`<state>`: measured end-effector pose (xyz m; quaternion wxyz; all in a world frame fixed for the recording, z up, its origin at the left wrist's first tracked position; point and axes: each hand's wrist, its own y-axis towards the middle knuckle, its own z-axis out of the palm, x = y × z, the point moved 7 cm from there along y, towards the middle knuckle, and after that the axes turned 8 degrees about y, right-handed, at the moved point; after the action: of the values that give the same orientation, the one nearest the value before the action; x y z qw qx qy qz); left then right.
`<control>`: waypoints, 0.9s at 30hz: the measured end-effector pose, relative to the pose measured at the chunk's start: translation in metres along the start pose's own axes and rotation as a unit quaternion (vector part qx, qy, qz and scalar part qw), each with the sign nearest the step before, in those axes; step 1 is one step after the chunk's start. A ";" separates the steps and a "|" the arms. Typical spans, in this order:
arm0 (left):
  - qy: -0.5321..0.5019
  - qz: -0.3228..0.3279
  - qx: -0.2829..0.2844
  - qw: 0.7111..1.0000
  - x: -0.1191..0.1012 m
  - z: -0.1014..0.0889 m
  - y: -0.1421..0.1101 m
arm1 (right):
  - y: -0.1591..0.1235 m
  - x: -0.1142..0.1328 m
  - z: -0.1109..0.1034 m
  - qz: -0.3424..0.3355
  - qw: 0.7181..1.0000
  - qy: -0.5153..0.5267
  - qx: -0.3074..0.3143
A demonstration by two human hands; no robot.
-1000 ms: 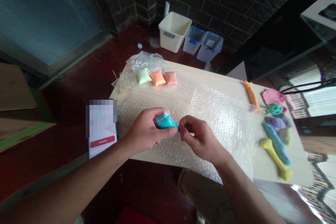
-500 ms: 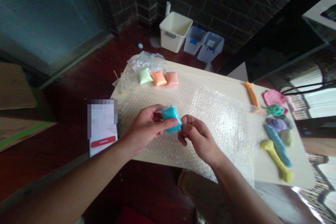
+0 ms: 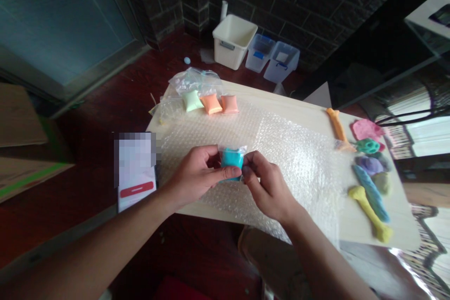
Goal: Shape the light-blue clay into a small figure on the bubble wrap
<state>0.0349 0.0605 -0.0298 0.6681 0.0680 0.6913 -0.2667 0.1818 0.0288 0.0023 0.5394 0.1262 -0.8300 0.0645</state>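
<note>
A blue packet of modelling clay (image 3: 232,157) in a clear wrapper is held up over the bubble wrap (image 3: 295,164). My left hand (image 3: 193,171) is closed on its left side, thumb across the front. At the packet's right edge, my right hand (image 3: 269,185) pinches the wrapper between thumb and curled fingers. Beyond my hands, a pale green packet (image 3: 191,101), an orange packet (image 3: 211,103) and a peach packet (image 3: 229,104) lie in a row.
Clear plastic bags (image 3: 195,79) lie at the table's far left corner. Along the right are a yellow bone-shaped clay piece (image 3: 371,213), a blue twisted piece (image 3: 371,192), an orange piece (image 3: 336,124) and a pink piece (image 3: 366,129). A phone-like screen (image 3: 136,168) stands at left; bins (image 3: 234,42) sit on the floor.
The blue packet has turned more upright, with its clear top edge now facing up. Both hands keep hold of it in nearly the same place.
</note>
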 end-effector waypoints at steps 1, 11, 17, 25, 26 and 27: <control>0.012 0.009 -0.001 1.000 -0.001 0.000 0.000 | 0.000 0.000 0.000 0.000 1.000 -0.009 0.001; 0.071 0.008 0.048 0.996 0.000 0.007 -0.002 | 0.000 -0.007 0.004 0.017 1.000 -0.020 0.005; 0.061 0.034 0.029 0.997 0.002 0.006 0.001 | 0.001 -0.012 0.004 0.038 0.999 0.003 -0.010; -0.013 0.020 0.031 0.999 0.013 0.012 0.001 | 0.000 -0.026 0.003 0.082 0.992 0.085 -0.036; -0.031 0.011 0.032 0.999 0.012 0.013 0.001 | 0.000 -0.027 0.005 0.089 0.991 0.095 -0.036; -0.047 0.003 0.032 0.998 0.012 0.015 0.000 | 0.000 -0.028 0.006 0.095 0.989 0.103 -0.035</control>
<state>0.0469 0.0508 -0.0409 0.6979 0.0791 0.6501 -0.2899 0.1874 0.0315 -0.0255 0.6180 0.0203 -0.7797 0.0988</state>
